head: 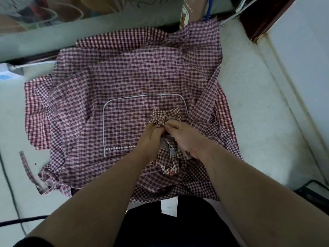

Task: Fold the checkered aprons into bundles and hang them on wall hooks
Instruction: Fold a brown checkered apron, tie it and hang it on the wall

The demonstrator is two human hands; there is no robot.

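Note:
Several maroon-and-white checkered aprons (135,75) lie spread in a loose pile on a white surface. The top one shows a pocket outlined in white piping (124,122). Above the pile's near right part, both hands work on a small bundle of finer brown-checked apron fabric (165,116). My left hand (151,138) grips the bundle from the left. My right hand (185,138) pinches it from the right, fingertips meeting the left hand's. A tail of the same cloth (169,163) hangs below my hands.
An apron strap (26,166) trails off the pile's left corner. A dark cable (21,220) crosses the near left. A white box with a cord (8,72) sits at far left. A glass ledge (53,38) runs behind; a dark wooden frame (258,24) stands at top right.

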